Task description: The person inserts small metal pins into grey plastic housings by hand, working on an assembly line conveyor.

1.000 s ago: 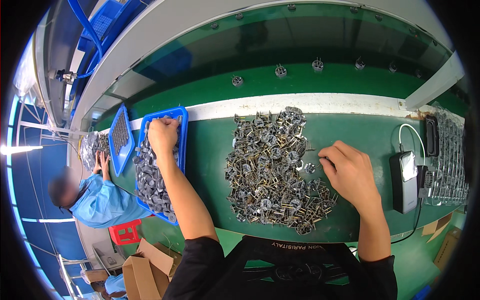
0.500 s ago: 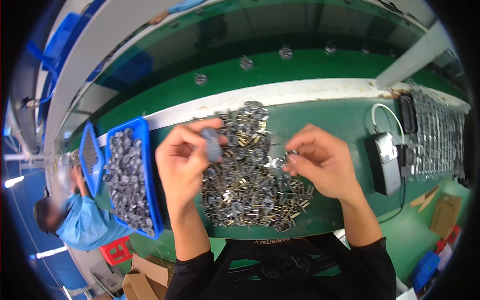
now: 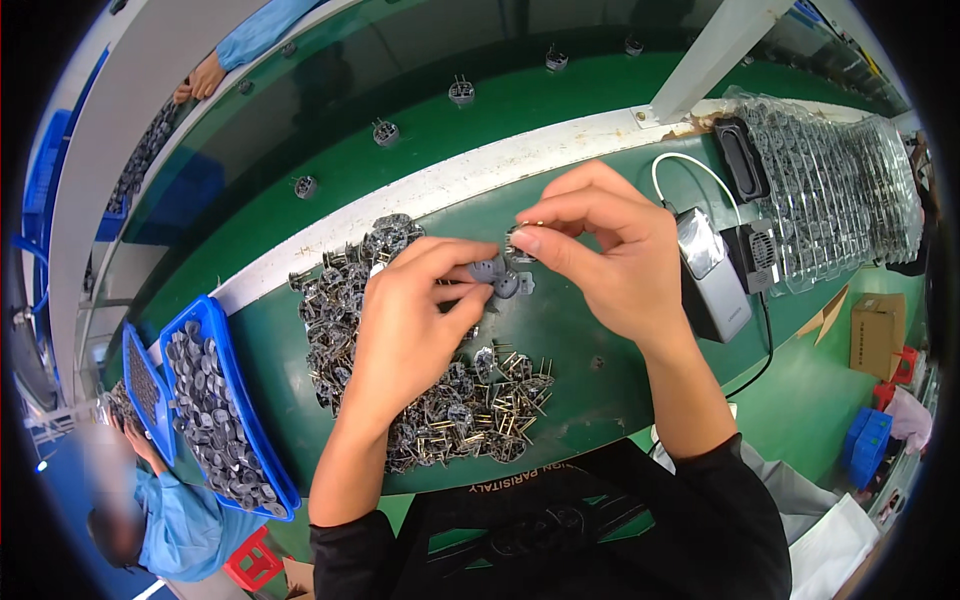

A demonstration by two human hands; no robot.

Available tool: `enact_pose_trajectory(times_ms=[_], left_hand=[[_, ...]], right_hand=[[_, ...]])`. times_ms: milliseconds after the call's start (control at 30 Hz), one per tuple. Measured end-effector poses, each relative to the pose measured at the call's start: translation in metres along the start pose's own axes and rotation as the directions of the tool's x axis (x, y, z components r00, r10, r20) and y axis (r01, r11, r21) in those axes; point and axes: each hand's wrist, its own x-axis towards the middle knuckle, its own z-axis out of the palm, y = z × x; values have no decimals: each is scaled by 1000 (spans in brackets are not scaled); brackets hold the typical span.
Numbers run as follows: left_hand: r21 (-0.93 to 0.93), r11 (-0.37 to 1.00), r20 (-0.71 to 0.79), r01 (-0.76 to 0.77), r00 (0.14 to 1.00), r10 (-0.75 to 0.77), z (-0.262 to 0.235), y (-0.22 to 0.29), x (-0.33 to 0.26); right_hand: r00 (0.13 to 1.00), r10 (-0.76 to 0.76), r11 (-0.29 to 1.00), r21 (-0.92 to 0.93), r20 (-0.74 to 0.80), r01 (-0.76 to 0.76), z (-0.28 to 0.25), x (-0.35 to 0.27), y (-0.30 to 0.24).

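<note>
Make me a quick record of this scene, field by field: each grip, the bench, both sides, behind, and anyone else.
Left grip: pinching a grey cap
Right grip: pinching a small metallic part
Held pieces: close together; contact unclear
Bench: pile of pinned parts on the green worktop
Left side: blue tray holding loose caps
Right side: grey-and-black box, clear plastic trays
Behind the white rail: spaced row of parts
Others: blue-clad person far left; another's blue sleeve upper left
</note>
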Motion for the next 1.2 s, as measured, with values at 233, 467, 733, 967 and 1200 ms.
enact_pose_trajectory(times_ms=[233,467,733,967,1200], left_hand=[[-313,949,-48,43,997,-62,-5,-9,-13],[375,926,37,50,997,-69,-4,9,-9],[484,857,147,-176,982,119,4,5,-2],[-292,956,-59,-26,998,9,-3,-2,-9],[-603,796,-83,55,988,-130,4,-1,-8]], right_hand=[[997,44,999,8,59,-44,18,-9,5],[997,6,985,-170,-73,-18,8,3,12],[1000,-17,987,-162,-14,15,8,-1,7],[970,196,925,303,142,-231,14,-8,0],[996,89,972,221,-13,-84,42,-22,9]])
